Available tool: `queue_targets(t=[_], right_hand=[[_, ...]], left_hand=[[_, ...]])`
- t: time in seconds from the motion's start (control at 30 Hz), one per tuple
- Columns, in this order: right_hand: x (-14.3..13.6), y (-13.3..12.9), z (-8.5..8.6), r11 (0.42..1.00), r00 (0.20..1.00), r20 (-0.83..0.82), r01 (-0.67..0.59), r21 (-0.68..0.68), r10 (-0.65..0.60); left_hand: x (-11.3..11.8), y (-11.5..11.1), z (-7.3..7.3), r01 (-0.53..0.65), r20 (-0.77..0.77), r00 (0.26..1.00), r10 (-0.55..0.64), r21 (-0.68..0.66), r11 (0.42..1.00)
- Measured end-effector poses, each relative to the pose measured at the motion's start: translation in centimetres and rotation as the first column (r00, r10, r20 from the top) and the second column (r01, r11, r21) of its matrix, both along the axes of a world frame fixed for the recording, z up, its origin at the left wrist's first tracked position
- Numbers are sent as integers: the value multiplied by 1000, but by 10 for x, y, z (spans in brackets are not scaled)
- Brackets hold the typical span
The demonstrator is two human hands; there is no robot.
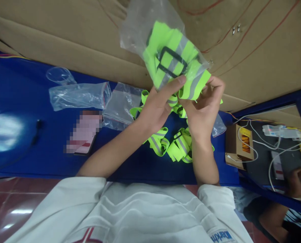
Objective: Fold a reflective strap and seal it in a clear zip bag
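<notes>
"Where's the strap (159, 37)?"
"Held over the bench (26, 87), at least partly in a clear bag (134, 27)."
"Heavy?"
"Looks light and floppy; the bag may slip. Pinch the low end."
"And the hands?"
"Raised. Left hand's (160, 106) grip pinches it, thumb in front; right hand (203, 109) holds its edge, fingers bent."

Both arms reach forward, and it's a two-handed grip at close quarters! Here's the left forearm (120, 148) slanting up and inward to the left hand (160, 104), thumb stretched long on top, fingers largely hidden beneath. Across from it, the right forearm (205, 158) rises almost straight to the right hand (203, 109), fingers bent, thumb angled towards its partner.
</notes>
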State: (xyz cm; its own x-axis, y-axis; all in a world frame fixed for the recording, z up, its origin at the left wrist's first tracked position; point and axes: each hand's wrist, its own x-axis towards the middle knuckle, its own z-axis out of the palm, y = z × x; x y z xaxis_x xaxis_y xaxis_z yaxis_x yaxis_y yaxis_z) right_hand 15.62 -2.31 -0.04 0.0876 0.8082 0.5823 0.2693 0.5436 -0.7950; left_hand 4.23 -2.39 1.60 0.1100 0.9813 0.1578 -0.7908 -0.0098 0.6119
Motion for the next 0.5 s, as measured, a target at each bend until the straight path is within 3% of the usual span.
queue_targets(t=[0.2,0.37,0.43,0.5], right_hand=[[8,10,-13,999,1000,-7,-12,-37,12],[12,11,-6,978,984,70,155,142,-166],[16,10,-2,983,977,124,161,93,-172],[22,9,3,996,985,158,79,-43,-71]], left_hand=[[16,-13,-8,72,-38,997,-73,-32,997],[31,-21,-15,183,8,983,-183,-39,982],[32,-20,-17,226,13,974,-225,-86,970],[27,-16,-18,249,8,968,-251,-142,958]])
